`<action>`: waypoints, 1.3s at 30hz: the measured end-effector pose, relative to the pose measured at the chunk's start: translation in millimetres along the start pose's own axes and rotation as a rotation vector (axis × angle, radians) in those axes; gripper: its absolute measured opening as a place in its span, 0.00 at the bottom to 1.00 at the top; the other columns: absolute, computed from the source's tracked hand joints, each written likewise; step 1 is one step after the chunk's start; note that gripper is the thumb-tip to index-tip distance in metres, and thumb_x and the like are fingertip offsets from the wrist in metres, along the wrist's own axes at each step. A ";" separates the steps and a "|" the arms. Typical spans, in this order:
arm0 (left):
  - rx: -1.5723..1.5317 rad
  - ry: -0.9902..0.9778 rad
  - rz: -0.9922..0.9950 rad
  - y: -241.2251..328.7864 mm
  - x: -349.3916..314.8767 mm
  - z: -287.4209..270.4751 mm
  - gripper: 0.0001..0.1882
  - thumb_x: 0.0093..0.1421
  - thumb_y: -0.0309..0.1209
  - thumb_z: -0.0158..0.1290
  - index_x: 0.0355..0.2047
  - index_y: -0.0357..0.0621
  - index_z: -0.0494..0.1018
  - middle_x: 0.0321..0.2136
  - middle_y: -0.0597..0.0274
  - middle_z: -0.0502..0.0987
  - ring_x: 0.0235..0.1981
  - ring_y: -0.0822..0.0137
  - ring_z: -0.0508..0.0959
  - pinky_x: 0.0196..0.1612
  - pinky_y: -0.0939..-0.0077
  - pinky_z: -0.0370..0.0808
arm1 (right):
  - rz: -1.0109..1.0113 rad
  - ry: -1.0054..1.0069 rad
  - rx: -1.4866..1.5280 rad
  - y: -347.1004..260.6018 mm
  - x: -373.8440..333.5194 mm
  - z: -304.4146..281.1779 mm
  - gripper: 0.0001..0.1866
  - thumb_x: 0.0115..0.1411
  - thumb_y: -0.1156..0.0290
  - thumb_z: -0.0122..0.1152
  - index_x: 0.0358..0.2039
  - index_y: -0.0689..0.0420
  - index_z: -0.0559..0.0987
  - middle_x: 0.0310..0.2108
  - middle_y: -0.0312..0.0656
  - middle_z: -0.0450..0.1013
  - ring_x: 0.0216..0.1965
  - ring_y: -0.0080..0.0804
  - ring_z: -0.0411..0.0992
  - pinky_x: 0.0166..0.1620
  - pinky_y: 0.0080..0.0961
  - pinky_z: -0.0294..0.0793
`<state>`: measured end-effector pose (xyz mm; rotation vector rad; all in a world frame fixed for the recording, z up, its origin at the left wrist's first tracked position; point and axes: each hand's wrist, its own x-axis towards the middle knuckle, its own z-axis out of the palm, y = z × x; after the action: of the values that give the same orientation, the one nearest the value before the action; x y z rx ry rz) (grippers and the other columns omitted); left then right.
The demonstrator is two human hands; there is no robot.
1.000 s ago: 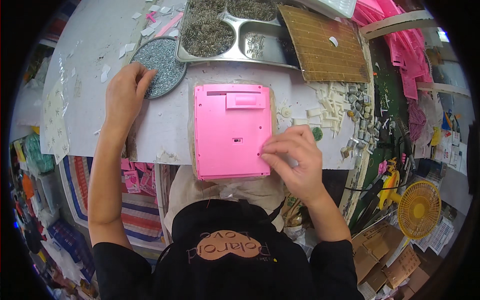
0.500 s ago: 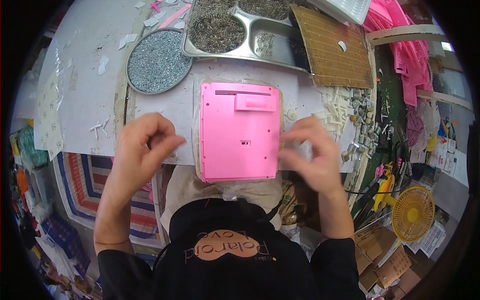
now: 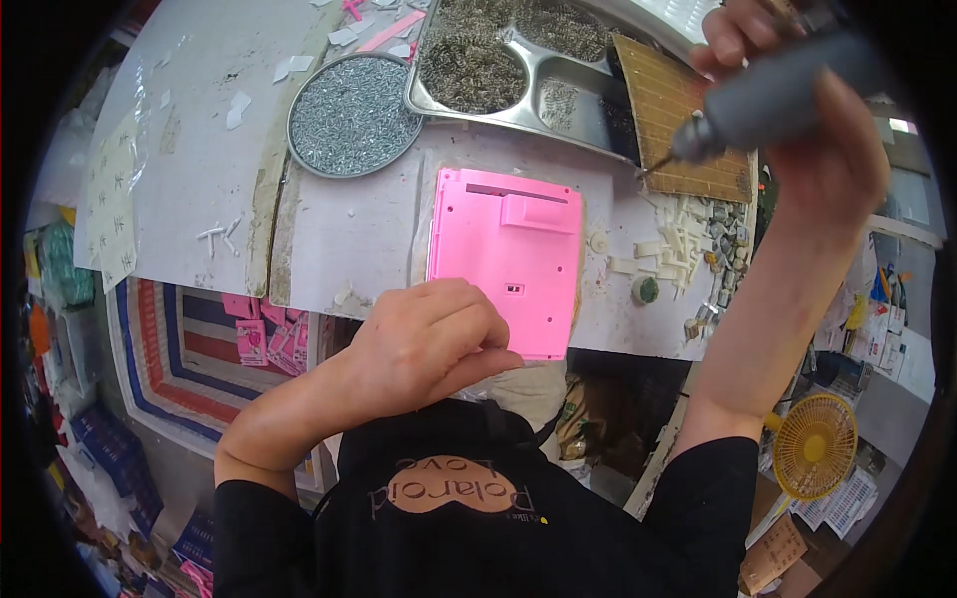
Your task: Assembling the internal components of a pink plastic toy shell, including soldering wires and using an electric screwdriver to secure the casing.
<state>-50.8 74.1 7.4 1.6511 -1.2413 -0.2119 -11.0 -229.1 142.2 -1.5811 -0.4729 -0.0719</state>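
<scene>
A flat pink plastic casing [image 3: 483,239] lies on the table in front of me, with a long slot and a raised block near its far end, small holes and a little window. Over its near left corner is my left hand [image 3: 429,339], fingers curled and pressed together. What they may hold is hidden. Up at the right, my right hand [image 3: 832,159] grips a dark grey electric screwdriver [image 3: 773,100]. Its bit points left and down, above the brown board, well apart from the casing. Fingertips show beyond the tool's body.
A round dish of silvery screws [image 3: 354,115] stands far left of the casing. Behind it a metal compartment tray [image 3: 518,115] holds springs or small metal parts. Right of the casing lie white plastic pieces [image 3: 678,249] and small metal parts [image 3: 733,234], near a brown board [image 3: 688,130].
My right hand has gone up and right and now holds the screwdriver. My left hand has moved right onto the casing's near corner. The whole view has shifted slightly.
</scene>
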 end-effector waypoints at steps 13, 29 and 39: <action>0.104 0.155 0.176 -4.1 -6.0 5.2 0.15 0.49 0.29 0.72 0.33 0.39 0.79 0.28 0.60 0.81 0.26 0.61 0.82 0.28 0.70 0.78 | -0.099 0.253 0.416 -3.2 -80.2 127.8 0.10 0.63 0.64 0.65 0.38 0.52 0.72 0.22 0.31 0.74 0.17 0.21 0.72 0.26 0.21 0.72; 0.397 0.363 -0.070 -65.4 18.3 -60.5 0.15 0.50 0.32 0.70 0.37 0.42 0.81 0.35 0.61 0.81 0.38 0.57 0.81 0.44 0.60 0.76 | -0.094 0.358 0.409 10.8 -77.2 121.9 0.14 0.62 0.63 0.69 0.40 0.55 0.74 0.22 0.35 0.73 0.19 0.27 0.71 0.28 0.26 0.71; 0.711 0.239 -0.322 -118.9 23.5 -102.1 0.05 0.58 0.32 0.63 0.33 0.46 0.84 0.35 0.66 0.81 0.45 0.62 0.78 0.54 0.61 0.65 | 0.065 0.650 0.196 -1.0 -101.4 125.4 0.23 0.56 0.65 0.75 0.42 0.54 0.69 0.26 0.34 0.67 0.20 0.24 0.66 0.27 0.22 0.68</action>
<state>98.8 111.8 -28.7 2.4063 -0.9053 0.2621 -133.6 -133.4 99.8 -1.2869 0.0800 -0.4602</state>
